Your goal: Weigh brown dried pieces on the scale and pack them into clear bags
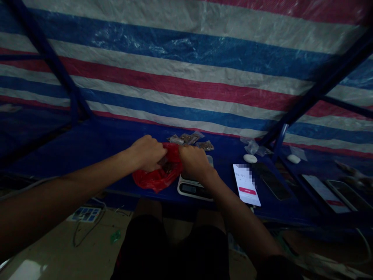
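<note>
Left hand (147, 153) and right hand (194, 163) hold open a crumpled red plastic bag (157, 179), centre frame
Fingers (183, 152) pinch its rim, beside a white digital scale (189, 189)

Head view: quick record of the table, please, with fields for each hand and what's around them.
Left hand: gripping the mouth of a red plastic bag
Right hand: gripping the bag's other edge, above a digital scale
Bag contents: something brown, partly hidden
Behind hands: small clear packets of brown material
Right of scale: smartphone with lit white screen, dark phone
Surface: blue table
</note>
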